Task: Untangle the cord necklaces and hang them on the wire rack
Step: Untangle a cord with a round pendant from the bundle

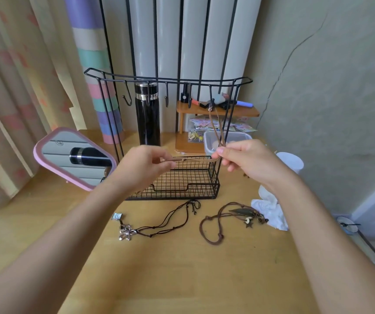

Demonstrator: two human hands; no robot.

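Soft even daylight, faint shadows, wide-angle bending at edges, slight blur w/ no glare

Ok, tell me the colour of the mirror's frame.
Pink; the mirror frame shows best in the head view.

Both hands pinch a tan cord necklace (214, 123) hooked on the wire rack (168, 80): left hand (145, 166) and right hand (245, 159) hold it taut. Two dark necklaces (159, 225) lie on the table (182, 268).
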